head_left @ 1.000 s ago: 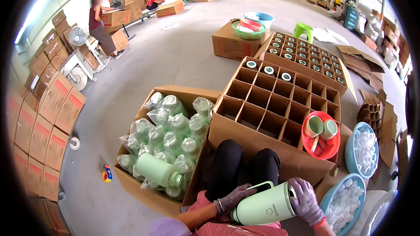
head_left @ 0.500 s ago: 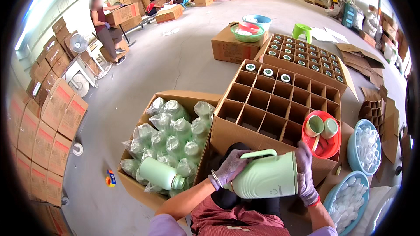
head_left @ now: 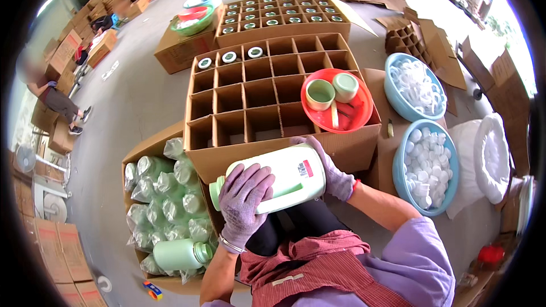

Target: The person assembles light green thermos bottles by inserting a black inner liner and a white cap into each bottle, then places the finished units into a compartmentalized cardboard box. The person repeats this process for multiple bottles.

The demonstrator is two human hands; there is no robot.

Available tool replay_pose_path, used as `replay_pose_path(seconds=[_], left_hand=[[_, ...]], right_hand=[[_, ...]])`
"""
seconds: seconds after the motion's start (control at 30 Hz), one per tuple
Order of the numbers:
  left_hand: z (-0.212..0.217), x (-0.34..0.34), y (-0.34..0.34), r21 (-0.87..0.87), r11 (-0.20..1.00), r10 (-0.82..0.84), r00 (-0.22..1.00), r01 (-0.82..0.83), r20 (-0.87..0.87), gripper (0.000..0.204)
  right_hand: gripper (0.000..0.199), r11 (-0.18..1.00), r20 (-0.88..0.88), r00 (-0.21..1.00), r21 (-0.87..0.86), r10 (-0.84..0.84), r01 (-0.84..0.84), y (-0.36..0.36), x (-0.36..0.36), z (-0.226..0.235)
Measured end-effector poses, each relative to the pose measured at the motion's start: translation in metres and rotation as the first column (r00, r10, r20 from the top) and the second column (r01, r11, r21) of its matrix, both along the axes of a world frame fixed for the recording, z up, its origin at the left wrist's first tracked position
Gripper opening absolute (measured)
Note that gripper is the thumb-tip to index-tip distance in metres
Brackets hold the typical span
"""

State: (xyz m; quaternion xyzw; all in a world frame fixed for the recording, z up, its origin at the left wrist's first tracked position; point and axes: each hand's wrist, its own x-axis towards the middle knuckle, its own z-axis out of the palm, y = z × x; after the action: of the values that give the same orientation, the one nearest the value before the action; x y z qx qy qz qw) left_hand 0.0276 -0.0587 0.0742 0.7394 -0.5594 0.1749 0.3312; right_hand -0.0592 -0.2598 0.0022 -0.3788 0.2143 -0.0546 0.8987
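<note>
Across my lap a pale green thermos jug (head_left: 293, 173) lies on its side, its neck to the left and its handle turned toward me. A small red and white label shows on its upper side. My gloved left hand (head_left: 245, 198) wraps over the jug near the neck. At the other end my gloved right hand (head_left: 334, 173) grips the base, its palm side hidden. To the left, an unwrapped green flask (head_left: 176, 254) lies on several plastic-wrapped ones in an open carton (head_left: 133, 153).
A divided carton (head_left: 278, 40) stands ahead, with a red bowl (head_left: 364, 116) of green cups on its right corner. Blue basins of white handles (head_left: 415, 88) and white lids (head_left: 429, 162) stand at right, beside a white sack (head_left: 478, 159). Behind is a filled divided carton (head_left: 278, 31).
The view has swung right. The jug has been rolled, so its label and handle now face up and toward me. My left hand has shifted over its top; both hands still hold it.
</note>
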Motion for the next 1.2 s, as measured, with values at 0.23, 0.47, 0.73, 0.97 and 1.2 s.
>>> replay_pose_path(seconds=[0.23,0.47,0.73,0.97,1.2], left_hand=[[-0.044,0.009,0.015,-0.159,0.966,-0.016,0.561,-0.206,-0.828,0.024],[-0.031,0.019,0.006,-0.122,0.992,0.007,0.966,-0.04,-0.26,0.022],[-0.091,0.061,0.102,0.285,0.92,0.39,0.571,-0.268,-0.723,0.024],[-0.099,0.065,0.117,0.343,0.934,0.337,0.573,-0.103,-0.747,0.021],[-0.125,0.074,0.116,0.237,0.969,0.205,0.75,-0.066,-0.629,0.039]], right_hand=[[0.054,0.479,0.26,0.948,-0.866,0.182,0.146,0.0,-0.006,-0.005],[0.051,0.714,0.099,0.984,-0.699,0.151,-0.039,-0.023,-0.012,0.011],[0.015,-0.776,-0.478,0.867,-0.49,-0.143,-0.398,-0.217,-0.016,-0.028],[0.023,-0.759,-0.51,0.849,-0.606,0.141,-0.237,-0.233,0.002,-0.001],[0.013,-0.079,-0.193,0.932,-0.981,0.307,-0.177,-0.114,-0.009,0.082]])
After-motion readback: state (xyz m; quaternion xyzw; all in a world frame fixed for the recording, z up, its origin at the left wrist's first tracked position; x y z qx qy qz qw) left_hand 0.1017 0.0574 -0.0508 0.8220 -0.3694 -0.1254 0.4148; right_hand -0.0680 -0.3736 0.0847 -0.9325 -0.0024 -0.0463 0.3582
